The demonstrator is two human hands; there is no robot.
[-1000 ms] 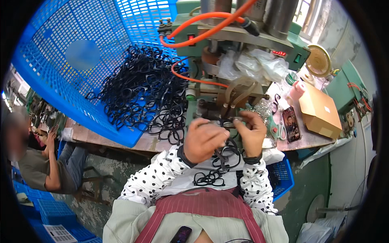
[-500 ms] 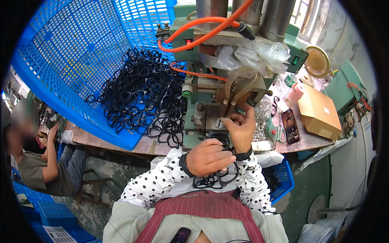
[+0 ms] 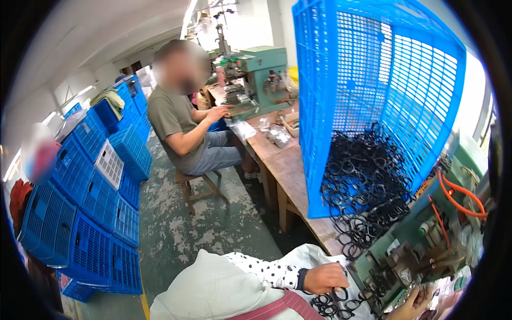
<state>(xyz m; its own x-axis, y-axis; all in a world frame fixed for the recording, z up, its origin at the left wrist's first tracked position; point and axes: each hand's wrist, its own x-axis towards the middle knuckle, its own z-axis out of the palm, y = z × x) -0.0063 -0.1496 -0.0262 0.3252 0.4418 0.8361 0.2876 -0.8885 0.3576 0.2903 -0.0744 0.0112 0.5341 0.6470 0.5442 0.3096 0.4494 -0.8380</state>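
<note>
My left hand (image 3: pixel 324 278), in a white sleeve with black dots, is closed at the edge of my lap. Its fingertips pinch a black eyeglass frame (image 3: pixel 340 294). More black eyeglass frames (image 3: pixel 324 306) lie on the pale cloth just below that hand. At the lower right, my right hand (image 3: pixel 417 304) is by the green bench machine (image 3: pixel 397 269), its fingers bent together. What those fingers hold, if anything, is too small and blurred to make out.
A large blue plastic crate (image 3: pixel 316 160) lies on its side on the wooden table (image 3: pixel 285 170), black eyeglass frames (image 3: pixel 368 176) spilling out. Left of it, a co-worker (image 3: pixel 178 117) sits on a wooden stool (image 3: pixel 186 186) at another green machine (image 3: pixel 265 66). Stacked blue crates (image 3: pixel 88 184) line the left.
The view has swung to the left, bringing the co-worker and stacked crates into the middle. My left hand's fingers, earlier stretched over the lap, now grip an eyeglass frame. My right hand stays by the machine.
</note>
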